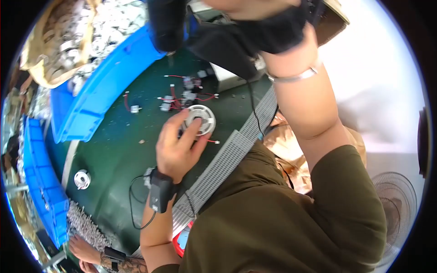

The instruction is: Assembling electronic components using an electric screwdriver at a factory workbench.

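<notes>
My left hand [175,143] is closed around a round white plastic housing [200,119] with slots in its face, low over the green table. A red wire end with a white connector [217,142] pokes out beside my fingers. Just beyond lie several small motors [167,103] with red wires. My right hand [257,5] is raised at the top edge, blurred and cut off, its fingers out of sight. A black strap and a dark box-like device [223,45] sit at that wrist. Near it hangs a dark cylindrical object [167,22]; whether my hand touches it I cannot tell.
Blue bins [107,82] line the far left, beside a bag of white parts [68,45]. Another white round housing [82,179] lies on the table [123,159]. A perforated grey strip [223,159] edges my side. Another person's hand [84,249] rests at lower left, near a pale pile [86,223].
</notes>
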A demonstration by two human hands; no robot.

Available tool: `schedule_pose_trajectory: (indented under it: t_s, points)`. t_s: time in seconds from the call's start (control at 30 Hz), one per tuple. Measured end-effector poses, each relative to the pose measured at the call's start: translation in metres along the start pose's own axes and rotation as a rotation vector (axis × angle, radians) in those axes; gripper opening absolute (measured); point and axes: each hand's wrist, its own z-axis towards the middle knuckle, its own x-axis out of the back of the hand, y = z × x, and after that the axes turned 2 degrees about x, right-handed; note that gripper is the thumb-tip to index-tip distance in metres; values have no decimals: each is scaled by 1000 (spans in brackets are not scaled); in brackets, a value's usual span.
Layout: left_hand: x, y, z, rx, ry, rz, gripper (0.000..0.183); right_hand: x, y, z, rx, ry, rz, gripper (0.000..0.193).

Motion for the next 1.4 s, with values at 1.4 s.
schedule_pose_trajectory:
  t_s: [1.4]
  points:
    - [-9, -4, -5, 12, 42, -62, 38, -14, -10, -102, -38, 438, -158, 34]
